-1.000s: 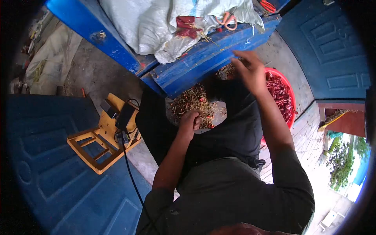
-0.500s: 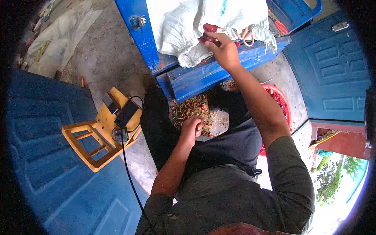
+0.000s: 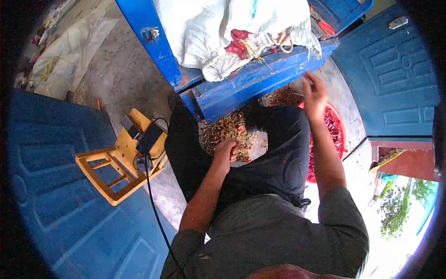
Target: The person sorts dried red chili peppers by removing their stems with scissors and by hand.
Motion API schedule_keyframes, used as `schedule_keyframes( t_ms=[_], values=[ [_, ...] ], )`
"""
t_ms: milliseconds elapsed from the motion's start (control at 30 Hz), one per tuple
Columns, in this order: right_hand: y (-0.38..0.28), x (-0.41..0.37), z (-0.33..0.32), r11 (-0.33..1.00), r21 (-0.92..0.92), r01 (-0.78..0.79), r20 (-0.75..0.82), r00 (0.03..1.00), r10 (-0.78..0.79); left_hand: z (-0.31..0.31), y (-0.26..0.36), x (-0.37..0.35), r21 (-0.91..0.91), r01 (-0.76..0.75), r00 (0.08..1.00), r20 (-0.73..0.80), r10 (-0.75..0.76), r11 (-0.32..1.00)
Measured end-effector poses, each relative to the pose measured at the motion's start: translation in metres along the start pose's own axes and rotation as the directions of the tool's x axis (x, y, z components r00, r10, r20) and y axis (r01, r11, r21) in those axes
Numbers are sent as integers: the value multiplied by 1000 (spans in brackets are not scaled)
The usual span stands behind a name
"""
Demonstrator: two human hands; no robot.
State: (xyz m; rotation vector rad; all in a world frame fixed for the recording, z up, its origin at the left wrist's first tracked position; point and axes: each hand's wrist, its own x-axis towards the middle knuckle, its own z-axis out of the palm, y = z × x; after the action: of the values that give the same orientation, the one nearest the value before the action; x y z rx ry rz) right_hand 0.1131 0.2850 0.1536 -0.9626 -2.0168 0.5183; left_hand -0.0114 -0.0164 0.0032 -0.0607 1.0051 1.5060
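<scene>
My left hand (image 3: 226, 152) is closed in a fist in front of my lap, above a litter of dry stems and red bits (image 3: 227, 132) on the floor. Whatever is inside it, if anything, is hidden. Out to the right, my right hand (image 3: 315, 97) is slightly blurred, its fingers stretched out with nothing visible in them. It is over the near rim of a red basin (image 3: 343, 135) filled with what look like dried red chillies (image 3: 331, 123). A crumpled dark-red thing (image 3: 239, 44) lies on the white woven sack (image 3: 195, 32), with thin straw-coloured stems (image 3: 255, 52) beside it.
Pink-handled scissors (image 3: 282, 42) lie on the sack, red-handled scissors (image 3: 326, 28) behind. The sack covers a blue bench (image 3: 260, 76). To the left stands a wooden chair (image 3: 116, 160) carrying a black device (image 3: 149, 138) with a cable. Blue doors (image 3: 65, 186) flank both sides.
My right hand has left the dark-red thing on the sack and swung right and toward me, near the basin. Stems now show beside the red thing. My left hand has stayed put.
</scene>
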Motion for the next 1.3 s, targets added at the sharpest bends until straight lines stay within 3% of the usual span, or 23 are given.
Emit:
schedule_keyframes(
  t_ms=[33, 67, 100, 167, 200, 267, 300, 333, 367, 400, 433, 500, 667, 767, 867, 1033, 1100, 1133, 1200, 1233, 1300],
  values=[
    [29, -15, -26, 996, -89, -31, -28, 999, 29, 1, -2, 0, 15, 1, 1000, -7, -1, 1000],
    [59, -29, -54, 947, -285, -150, -25, 989, 149, 2, -3, 0, 10, 2, 1000, -9, -2, 1000],
    [89, -44, -80, 883, -437, -169, -2, 982, 187, 3, -3, 1, 20, 18, 1000, 3, -18, 1000],
    [122, -72, -109, 761, -622, -184, -75, 981, 176, 8, -2, 2, 24, 28, 1000, 13, -28, 999],
    [118, -69, -112, 761, -624, -180, -74, 982, 172, 13, -2, 1, 32, 50, 998, 23, -51, 998],
    [104, -65, -108, 838, -499, -219, -2, 968, 252, 21, -1, 4, 47, 67, 997, 37, -69, 997],
    [100, -56, -92, 888, -456, -58, 28, 996, 79, 25, -4, 3, 55, 68, 997, 17, -69, 996],
    [64, -43, -73, 935, -346, -74, 57, 993, 100, 26, -5, 2, 65, 69, 998, -4, -69, 996],
    [55, -32, -49, 969, -235, 74, 82, 995, -56, 24, -5, 2, 71, 65, 998, -4, -65, 995],
    [28, -19, -22, 995, -26, 94, 135, 987, -90, 19, -6, 4, 48, 58, 997, 51, -61, 997],
    [-5, -6, -3, 987, -39, 159, 219, 965, -147, 15, -7, 5, 25, 52, 993, 106, -54, 998],
    [-62, 15, 41, 974, 63, 219, 285, 931, -228, 5, -11, 2, 3, 47, 998, 47, -47, 999],
    [-103, 52, 134, 834, 77, 546, 311, 782, -540, -10, -8, -5, -28, 4, 1000, -10, -5, 1000],
    [-108, 62, 158, 849, -59, 525, 455, 771, -446, -10, -5, -7, -37, -5, 1000, -18, 5, 999],
    [-106, 64, 166, 824, -125, 552, 469, 765, -441, -9, -4, -5, -61, -16, 1000, -9, 16, 998],
    [-99, 65, 156, 866, -63, 497, 519, 757, -396, -4, 0, -6, -64, -25, 1000, 0, 25, 998],
    [-101, 62, 144, 897, 105, 430, 419, 798, -432, -5, 1, -7, -100, -13, 999, 28, 16, 995],
    [-99, 57, 138, 897, 102, 429, 421, 799, -430, -4, 1, -7, -100, -10, 999, 30, 13, 995],
    [-97, 44, 123, 935, 256, 244, 306, 897, -318, -2, 2, -8, -88, -3, 1000, -9, 2, 996],
    [-99, 34, 113, 916, 381, 123, 331, 907, -259, -3, 1, -8, -87, 0, 1000, -8, 0, 996],
    [-92, 10, 89, 905, 425, 19, 463, 855, -235, -4, 0, -6, -70, -20, 999, 29, 22, 997]
  ],
)
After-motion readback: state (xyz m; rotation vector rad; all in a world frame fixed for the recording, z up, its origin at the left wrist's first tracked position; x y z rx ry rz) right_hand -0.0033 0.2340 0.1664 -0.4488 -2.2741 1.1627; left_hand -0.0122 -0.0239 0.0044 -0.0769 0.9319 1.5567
